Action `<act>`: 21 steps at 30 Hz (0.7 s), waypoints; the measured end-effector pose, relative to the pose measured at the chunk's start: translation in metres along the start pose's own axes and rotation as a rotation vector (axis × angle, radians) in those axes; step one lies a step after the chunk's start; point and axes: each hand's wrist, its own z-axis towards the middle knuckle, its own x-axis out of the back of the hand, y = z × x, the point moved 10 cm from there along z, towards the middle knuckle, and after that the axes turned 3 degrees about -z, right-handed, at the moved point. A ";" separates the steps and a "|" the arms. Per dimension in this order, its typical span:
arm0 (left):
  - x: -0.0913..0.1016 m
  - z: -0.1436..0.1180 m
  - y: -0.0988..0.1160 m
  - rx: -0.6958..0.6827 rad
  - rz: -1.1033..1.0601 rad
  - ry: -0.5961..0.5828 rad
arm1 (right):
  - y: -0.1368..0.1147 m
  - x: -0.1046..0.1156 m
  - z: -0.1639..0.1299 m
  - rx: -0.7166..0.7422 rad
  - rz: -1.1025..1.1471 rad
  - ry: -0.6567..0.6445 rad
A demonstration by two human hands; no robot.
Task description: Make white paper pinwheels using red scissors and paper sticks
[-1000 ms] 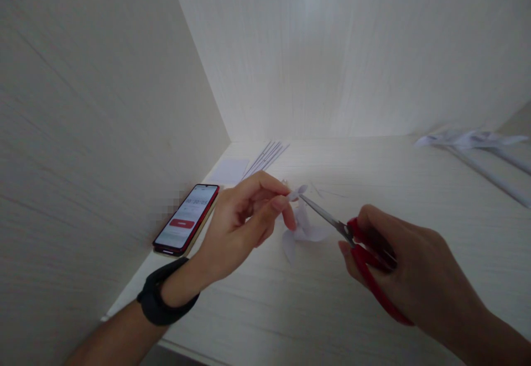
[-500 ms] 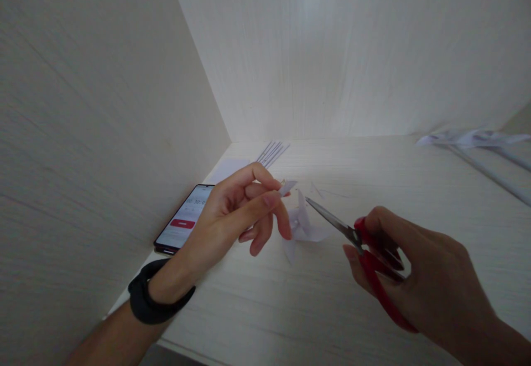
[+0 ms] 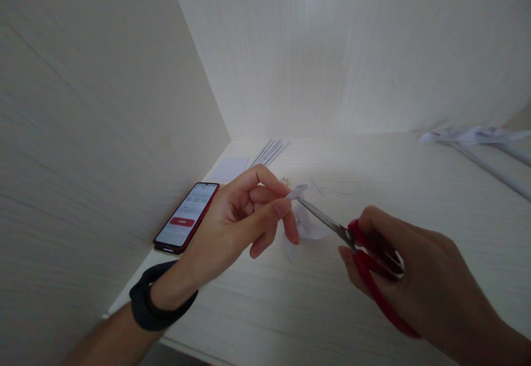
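Note:
Between the thumb and forefinger of my left hand [image 3: 249,208] is a small piece of white paper [image 3: 299,190], its end sticking out to the right. My right hand [image 3: 427,266] grips red-handled scissors [image 3: 350,239] with fingers in the loops. Their blades look nearly closed, and the tips reach the paper beside my left fingertips; whether they touch it I cannot tell. Below and behind the left fingers, a folded white paper pinwheel shape [image 3: 313,228] lies on the table, partly hidden by them.
A phone [image 3: 180,222] with a running timer lies at the left wall. Behind it are a white paper sheet [image 3: 230,169] and several thin sticks [image 3: 271,152]. Thin scraps [image 3: 336,192] lie mid-table. White paper shapes on sticks [image 3: 477,135] rest at the back right.
My left hand has shifted slightly right with the piece of paper. The scissors have moved a little left, their tips now at the paper, and the blades look closer together.

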 end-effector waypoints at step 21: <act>0.001 -0.001 0.002 -0.020 0.039 0.024 | 0.003 -0.006 0.002 -0.072 0.107 -0.093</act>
